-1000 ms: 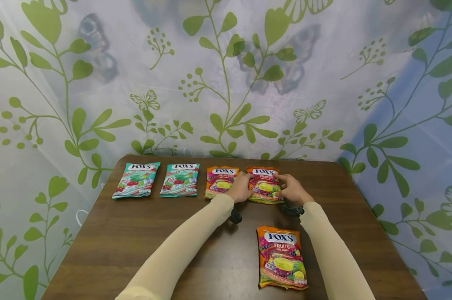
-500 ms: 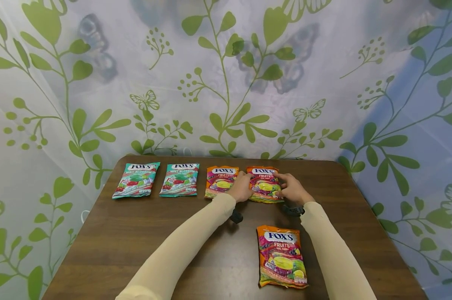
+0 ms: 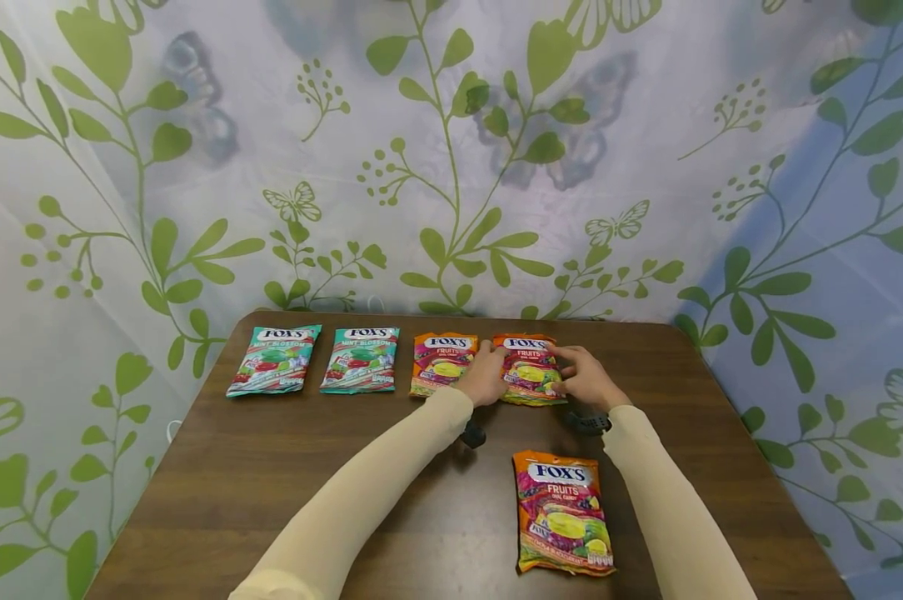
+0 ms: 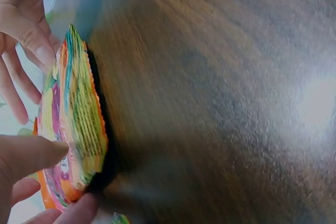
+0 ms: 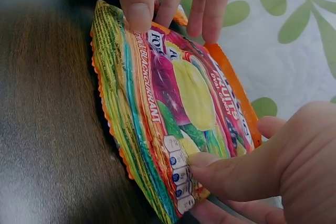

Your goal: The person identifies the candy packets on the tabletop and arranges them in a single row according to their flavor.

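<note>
An orange-and-purple Fox's Fruits candy bag [image 3: 528, 367] lies face up near the table's far edge, between both hands. My left hand [image 3: 485, 377] holds its left side, thumb on the front and fingers at the edge, as the left wrist view shows on the bag [image 4: 79, 114]. On the opposite side my right hand [image 3: 586, 379] pinches the bag [image 5: 184, 93], thumb on top and fingers beneath the edge. Just left of my left hand is a second Fruits bag [image 3: 440, 360], partly covered by that hand.
Two teal Fox's Mint Blossom bags [image 3: 275, 360] [image 3: 360, 360] continue the row to the left. Another Fruits bag [image 3: 562, 517] lies nearer, between the forearms. The brown wooden table [image 3: 271, 475] meets a leaf-patterned curtain [image 3: 309, 167] behind it.
Hands and bags stay essentially where they were. Only a slight shift of the head view shows.
</note>
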A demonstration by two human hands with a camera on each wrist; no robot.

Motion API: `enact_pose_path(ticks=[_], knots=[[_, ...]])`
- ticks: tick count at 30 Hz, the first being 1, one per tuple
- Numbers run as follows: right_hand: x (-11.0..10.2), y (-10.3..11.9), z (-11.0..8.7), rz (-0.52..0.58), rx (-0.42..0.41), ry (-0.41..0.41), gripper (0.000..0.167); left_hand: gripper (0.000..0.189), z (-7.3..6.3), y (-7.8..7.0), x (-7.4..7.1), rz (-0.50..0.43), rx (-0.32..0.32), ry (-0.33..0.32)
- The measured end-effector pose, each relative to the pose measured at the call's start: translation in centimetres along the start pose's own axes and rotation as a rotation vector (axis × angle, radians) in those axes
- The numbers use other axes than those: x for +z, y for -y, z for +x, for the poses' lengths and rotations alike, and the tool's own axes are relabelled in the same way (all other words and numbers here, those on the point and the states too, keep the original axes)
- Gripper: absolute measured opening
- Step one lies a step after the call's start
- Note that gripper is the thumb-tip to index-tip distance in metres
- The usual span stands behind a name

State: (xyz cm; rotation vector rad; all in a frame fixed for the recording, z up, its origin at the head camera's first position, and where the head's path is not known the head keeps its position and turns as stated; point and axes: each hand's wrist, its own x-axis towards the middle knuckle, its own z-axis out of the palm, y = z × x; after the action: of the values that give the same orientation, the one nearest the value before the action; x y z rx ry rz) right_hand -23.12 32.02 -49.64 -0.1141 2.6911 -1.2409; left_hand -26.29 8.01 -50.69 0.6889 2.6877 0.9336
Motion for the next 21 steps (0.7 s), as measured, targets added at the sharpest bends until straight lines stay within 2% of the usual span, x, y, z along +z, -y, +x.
enact_pose_path(ticks=[4,10,11,16,18,21], knots=[[-0.4,0.0,-0.5,-0.016,-0.020,-0.015,0.074,0.065,-0.7,-0.9,-0.5,-0.004,-0.006,0.009],[-1.0,0.5,-1.8,-0.095,-0.069,-0.033,0.066,0.059,1.0,1.2,1.3,0.045,0.046,-0.045],[-1.1,0.5,-2.1,-0.107,-0.069,-0.035,0.064,0.059,0.9,1.1,1.3,0.045,0.046,-0.047],[-1.5,1.0,-3.7,-0.167,-0.081,-0.042,0.060,0.060,-1.4,-1.3,-0.6,0.008,0.024,-0.027],[-1.7,1.2,-4.5,-0.167,-0.087,-0.048,0.059,0.064,-1.2,-0.7,0.0,0.012,0.039,-0.041],[-2.1,1.5,-5.8,-0.155,-0.094,-0.051,0.060,0.069,-2.2,-1.5,-0.6,0.016,0.055,-0.021]])
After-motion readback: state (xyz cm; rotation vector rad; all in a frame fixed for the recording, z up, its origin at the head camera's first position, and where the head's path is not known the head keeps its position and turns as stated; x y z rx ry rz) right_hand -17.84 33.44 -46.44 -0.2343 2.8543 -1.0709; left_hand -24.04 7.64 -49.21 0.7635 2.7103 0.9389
